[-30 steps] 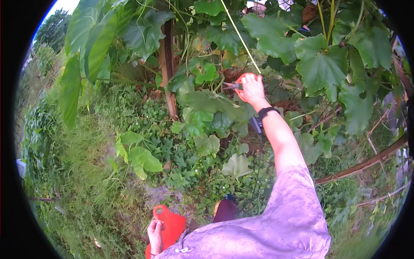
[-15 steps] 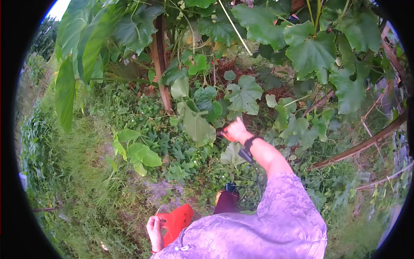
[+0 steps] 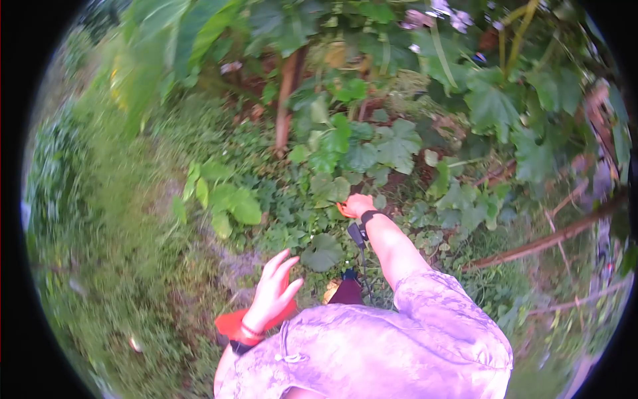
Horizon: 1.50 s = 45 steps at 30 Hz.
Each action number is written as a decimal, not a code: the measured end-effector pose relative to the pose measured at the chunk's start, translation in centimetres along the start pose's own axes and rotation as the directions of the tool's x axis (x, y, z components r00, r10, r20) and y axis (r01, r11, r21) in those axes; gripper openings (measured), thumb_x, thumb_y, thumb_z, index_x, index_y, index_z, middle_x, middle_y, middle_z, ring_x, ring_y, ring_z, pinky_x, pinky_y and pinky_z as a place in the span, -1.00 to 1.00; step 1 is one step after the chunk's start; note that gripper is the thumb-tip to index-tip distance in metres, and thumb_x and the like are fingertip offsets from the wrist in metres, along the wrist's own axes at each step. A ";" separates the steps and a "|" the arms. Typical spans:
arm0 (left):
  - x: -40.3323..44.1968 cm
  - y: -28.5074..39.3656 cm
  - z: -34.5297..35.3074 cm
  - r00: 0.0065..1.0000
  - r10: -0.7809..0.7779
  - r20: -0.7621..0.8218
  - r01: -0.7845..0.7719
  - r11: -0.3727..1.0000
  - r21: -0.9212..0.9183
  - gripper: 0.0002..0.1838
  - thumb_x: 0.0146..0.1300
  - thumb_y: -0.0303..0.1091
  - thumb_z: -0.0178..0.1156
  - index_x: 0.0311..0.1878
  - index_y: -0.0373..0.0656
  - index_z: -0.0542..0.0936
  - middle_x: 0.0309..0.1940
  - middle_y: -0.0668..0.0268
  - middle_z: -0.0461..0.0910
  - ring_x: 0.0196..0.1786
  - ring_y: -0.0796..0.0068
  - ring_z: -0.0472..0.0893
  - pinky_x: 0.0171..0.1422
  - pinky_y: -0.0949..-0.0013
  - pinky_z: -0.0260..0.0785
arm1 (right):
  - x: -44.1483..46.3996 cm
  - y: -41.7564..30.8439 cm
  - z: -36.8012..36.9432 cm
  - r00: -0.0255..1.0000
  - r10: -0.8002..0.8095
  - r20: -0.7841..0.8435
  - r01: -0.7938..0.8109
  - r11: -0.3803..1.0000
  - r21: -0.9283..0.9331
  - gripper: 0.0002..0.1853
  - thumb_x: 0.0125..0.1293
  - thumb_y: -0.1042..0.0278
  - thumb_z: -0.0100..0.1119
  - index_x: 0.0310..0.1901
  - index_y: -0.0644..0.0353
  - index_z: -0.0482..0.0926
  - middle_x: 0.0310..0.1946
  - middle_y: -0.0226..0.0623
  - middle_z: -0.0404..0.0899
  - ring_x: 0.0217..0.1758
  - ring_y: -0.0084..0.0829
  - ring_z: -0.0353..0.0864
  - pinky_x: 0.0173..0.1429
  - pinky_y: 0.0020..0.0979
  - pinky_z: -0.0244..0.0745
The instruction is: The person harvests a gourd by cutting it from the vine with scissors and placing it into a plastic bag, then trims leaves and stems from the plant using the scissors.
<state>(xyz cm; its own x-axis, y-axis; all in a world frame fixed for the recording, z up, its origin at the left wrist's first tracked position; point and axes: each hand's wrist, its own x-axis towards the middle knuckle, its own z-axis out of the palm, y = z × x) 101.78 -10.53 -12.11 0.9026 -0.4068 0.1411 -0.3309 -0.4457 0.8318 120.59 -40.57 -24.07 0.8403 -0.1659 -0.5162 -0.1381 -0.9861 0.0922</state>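
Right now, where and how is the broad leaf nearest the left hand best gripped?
Probably pinch the leaf by its left edge, coming from the left with the left hand: the blade spreads wide, and that edge faces the hand.

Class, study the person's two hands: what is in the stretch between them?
In the head view, one broad green leaf shows between the left hand and right hand, with low plants around it.

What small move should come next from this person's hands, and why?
Probably the left hand should reach forward and right to the broad leaf and take hold of it. That hand looks empty, its fingers spread close to the leaf, while the right hand appears closed around an orange object too blurred to identify.
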 end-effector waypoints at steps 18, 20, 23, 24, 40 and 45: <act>-20.9 -2.6 -15.3 0.716 0.299 -0.631 -0.418 0.907 -0.046 -0.53 0.19 -0.10 0.03 0.09 -0.18 0.35 0.04 0.19 0.30 0.16 0.18 0.23 0.24 0.16 0.06 | -12.8 -55.9 9.0 0.747 -0.660 0.078 0.665 0.741 -0.098 -0.38 -0.07 -0.25 0.09 -0.23 0.21 0.58 -0.20 -0.06 0.54 -0.07 -0.14 0.51 -0.02 -0.26 0.40; -24.5 -3.5 -18.1 0.688 0.358 -0.632 -0.472 0.882 -0.014 -0.66 0.20 -0.22 0.04 -0.02 -0.21 0.42 -0.04 0.22 0.34 0.09 0.24 0.27 0.18 0.22 0.12 | -17.6 -60.8 9.4 0.704 -0.710 0.011 0.704 0.695 -0.144 -0.37 -0.05 -0.24 0.09 -0.26 0.28 0.57 -0.20 -0.01 0.53 -0.05 -0.12 0.50 -0.01 -0.28 0.39; -28.3 -2.5 -22.6 0.712 0.397 -0.578 -0.519 0.853 -0.053 -0.80 0.21 -0.36 0.00 -0.13 -0.20 0.46 -0.10 0.25 0.37 0.03 0.31 0.32 0.12 0.29 0.16 | -22.0 -67.1 9.4 0.652 -0.757 0.045 0.755 0.644 -0.122 -0.40 -0.05 -0.24 0.08 -0.25 0.22 0.58 -0.18 -0.02 0.52 -0.04 -0.11 0.49 0.01 -0.26 0.39; -29.1 -2.2 -23.6 0.726 0.353 -0.590 -0.509 0.853 -0.116 -0.82 0.22 -0.40 -0.02 -0.15 -0.20 0.46 -0.11 0.26 0.38 0.01 0.33 0.33 0.11 0.31 0.17 | -23.4 -68.4 9.0 0.634 -0.772 0.045 0.769 0.623 -0.145 -0.41 -0.05 -0.23 0.08 -0.24 0.19 0.58 -0.19 -0.03 0.53 -0.05 -0.11 0.49 0.01 -0.26 0.39; -51.2 -2.4 -37.8 -0.358 0.010 -0.934 0.513 0.838 -0.188 -0.82 0.07 -0.48 0.16 -0.22 -0.17 0.48 -0.30 0.33 0.45 -0.29 0.55 0.46 -0.17 0.46 0.34 | -38.2 -90.9 5.9 -0.064 -0.993 0.102 0.993 -0.053 0.108 -0.56 -0.08 -0.04 0.28 -0.38 0.20 0.47 -0.49 -0.23 0.54 -0.40 -0.34 0.51 -0.26 -0.34 0.39; -59.4 -1.6 -42.5 -0.785 0.366 -0.500 0.449 0.892 -0.050 -0.46 0.18 -0.18 0.08 0.17 -0.20 0.21 -0.08 0.30 0.36 -0.12 0.56 0.39 -0.08 0.47 0.27 | -49.9 -98.7 1.7 -0.505 -0.816 0.280 0.830 -0.370 0.418 -0.64 -0.02 0.12 0.30 -0.43 0.19 0.35 -0.56 -0.47 0.32 -0.45 -0.62 0.27 -0.31 -0.52 0.28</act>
<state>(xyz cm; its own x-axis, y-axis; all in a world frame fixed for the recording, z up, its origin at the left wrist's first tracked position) 60.39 48.30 0.96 -0.6917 0.5547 0.4626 0.1235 -0.5402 0.8324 91.37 65.00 -8.80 -0.4584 0.8871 -0.0534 0.5296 0.2244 -0.8180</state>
